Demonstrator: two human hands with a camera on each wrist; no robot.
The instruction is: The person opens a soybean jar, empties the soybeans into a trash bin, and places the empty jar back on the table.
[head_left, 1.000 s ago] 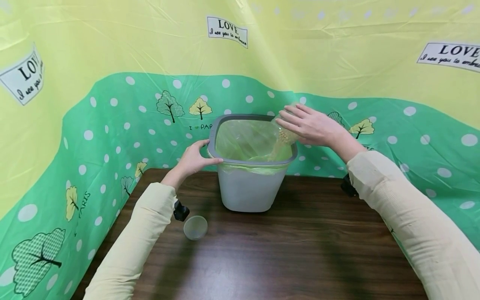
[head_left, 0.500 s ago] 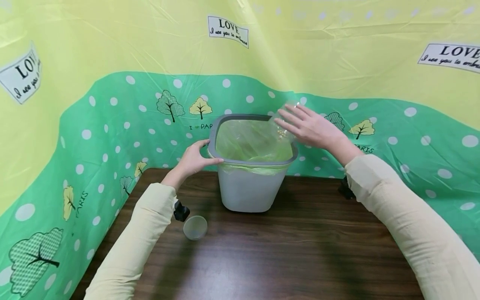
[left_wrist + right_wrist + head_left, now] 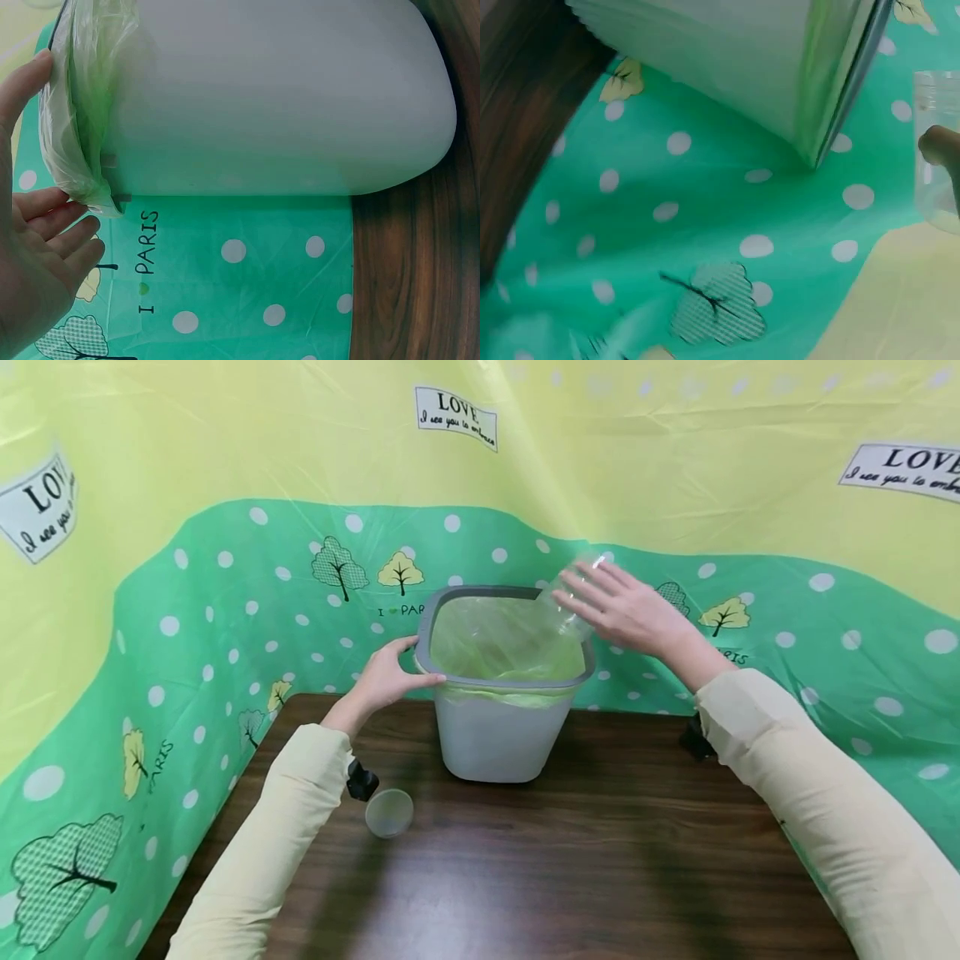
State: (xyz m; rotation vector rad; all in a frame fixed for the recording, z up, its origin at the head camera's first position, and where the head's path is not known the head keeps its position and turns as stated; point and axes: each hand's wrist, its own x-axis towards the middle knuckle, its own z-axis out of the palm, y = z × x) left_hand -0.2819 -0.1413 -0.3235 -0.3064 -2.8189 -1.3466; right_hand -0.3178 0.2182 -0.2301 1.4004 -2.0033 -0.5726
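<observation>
On the dark wooden tabletop (image 3: pixel 570 877), nearest the person, a small clear lid (image 3: pixel 389 812) lies beside the left sleeve, apart from everything else. Farther back stands 1 grey bin (image 3: pixel 498 739) lined with a green bag (image 3: pixel 510 647). The left hand (image 3: pixel 386 677) steadies the bin's left rim, thumb over the edge and fingers curled round it. Above the bin's far right corner, the right hand (image 3: pixel 626 610) grips a clear plastic jar (image 3: pixel 573 602), tilted mouth-down over the bag. The jar looks empty, so the pouring seems essentially finished; what remains, judging from this, is to right the jar and perhaps put the lid back on. Behind all this hangs the green and yellow printed cloth (image 3: pixel 225 593).

The left wrist view shows the bag's edge folded over the rim against the fingers (image 3: pixel 52 217), which the head view hardly shows. The right wrist view, rather blurred, catches the jar's ribbed wall (image 3: pixel 937 142) and 1 fingertip.
</observation>
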